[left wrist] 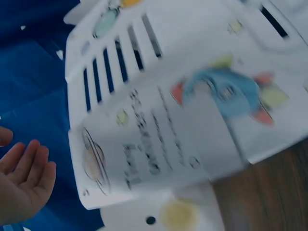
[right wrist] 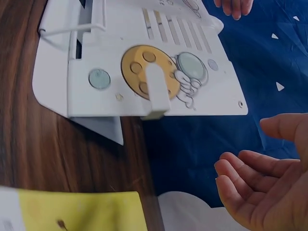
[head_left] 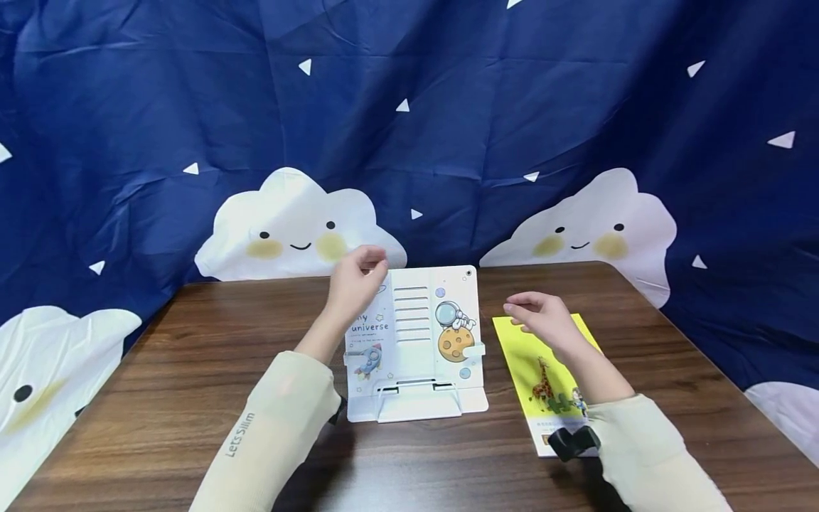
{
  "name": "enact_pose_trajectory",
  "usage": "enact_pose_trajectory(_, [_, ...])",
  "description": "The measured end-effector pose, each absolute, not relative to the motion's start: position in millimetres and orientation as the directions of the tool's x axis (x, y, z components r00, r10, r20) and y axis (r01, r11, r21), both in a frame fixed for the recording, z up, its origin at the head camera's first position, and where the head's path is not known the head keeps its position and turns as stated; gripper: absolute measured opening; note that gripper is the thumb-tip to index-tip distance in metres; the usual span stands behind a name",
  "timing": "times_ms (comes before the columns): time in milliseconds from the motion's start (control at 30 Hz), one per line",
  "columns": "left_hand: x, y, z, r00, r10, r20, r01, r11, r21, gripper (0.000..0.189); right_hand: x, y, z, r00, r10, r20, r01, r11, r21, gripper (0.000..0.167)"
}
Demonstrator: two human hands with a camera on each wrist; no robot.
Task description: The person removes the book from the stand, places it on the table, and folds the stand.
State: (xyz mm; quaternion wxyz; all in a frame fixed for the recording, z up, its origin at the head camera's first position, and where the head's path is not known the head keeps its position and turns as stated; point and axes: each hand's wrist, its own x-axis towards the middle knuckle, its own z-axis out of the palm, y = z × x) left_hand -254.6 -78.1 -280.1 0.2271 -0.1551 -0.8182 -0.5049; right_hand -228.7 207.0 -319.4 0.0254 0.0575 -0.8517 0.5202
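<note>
A white book stand [head_left: 416, 341] printed with an astronaut, a planet and a rocket stands upright on the table. My left hand [head_left: 357, 283] hovers at its upper left corner, fingers loosely bent and holding nothing. In the left wrist view that hand [left wrist: 24, 178] is apart from the panel [left wrist: 159, 144]. My right hand [head_left: 544, 318] is raised to the right of the stand, above a yellow book [head_left: 525, 363] with a giraffe on its cover. The right wrist view shows its fingers [right wrist: 260, 175] spread with nothing in the palm. A side clip [right wrist: 156, 91] lies over the printed planet.
The dark wooden table [head_left: 211, 398] ends at a blue curtain [head_left: 441, 135] with white clouds and triangles. A wire page holder [head_left: 419, 402] crosses the stand's bottom ledge. A black wrist camera [head_left: 574, 442] overlaps the yellow book's lower end.
</note>
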Motion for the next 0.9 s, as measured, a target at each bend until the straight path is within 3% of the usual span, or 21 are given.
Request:
enact_pose_trajectory(267, [-263,-97,-299,-0.830,-0.119,0.545,0.399,0.556,0.729,0.036,-232,196,-336,-0.995,-0.057,0.083,-0.099,0.403,-0.910,0.036])
enact_pose_trajectory(633, [-269,-104,-328,-0.871,-0.250,0.423,0.289,0.436,0.852,0.028,-235,179,-361,-0.997,-0.051,0.061,-0.075,0.361,-0.930,0.028])
enact_pose_trajectory(900, [-270,-112,-337,-0.895,-0.264,0.360,0.253,0.363,0.896,0.019,-238,169,-368,-0.996,-0.054,0.065,-0.083,0.462,-0.883,0.017])
